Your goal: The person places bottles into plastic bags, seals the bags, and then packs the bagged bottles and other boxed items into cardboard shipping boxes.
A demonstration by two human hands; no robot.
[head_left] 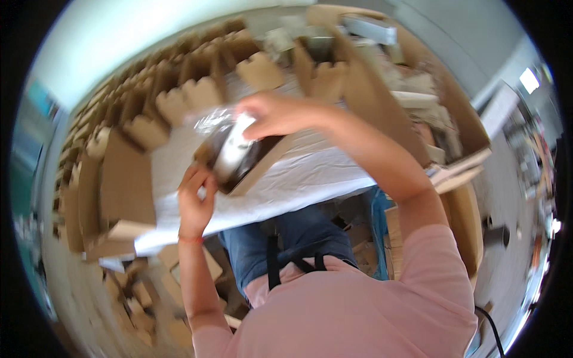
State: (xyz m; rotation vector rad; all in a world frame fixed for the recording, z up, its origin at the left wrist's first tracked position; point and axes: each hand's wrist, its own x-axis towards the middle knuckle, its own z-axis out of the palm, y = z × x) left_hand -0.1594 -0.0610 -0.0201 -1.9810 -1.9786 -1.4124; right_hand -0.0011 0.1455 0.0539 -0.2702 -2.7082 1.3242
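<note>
1. The left hand (pixel 196 197) grips the lower corner of a small cardboard box (pixel 253 164), fingers closed on its edge, holding it up above the white-covered bench (pixel 310 173).
2. The right hand (pixel 271 116) reaches over the top, fingers pinched on a shiny plastic-wrapped item (pixel 230 149) that sits half inside the box's open mouth.
3. The picture is blurred, so how deep the item sits cannot be told.
4. To do this well, I would judge the left hand should keep the box steady and tilted toward the right hand, mouth open.
5. The crinkly wrap may snag on the box rim; a straight, even path suits it best.
6. Rows of folded cardboard inserts (pixel 179 101) stand well behind.
</note>
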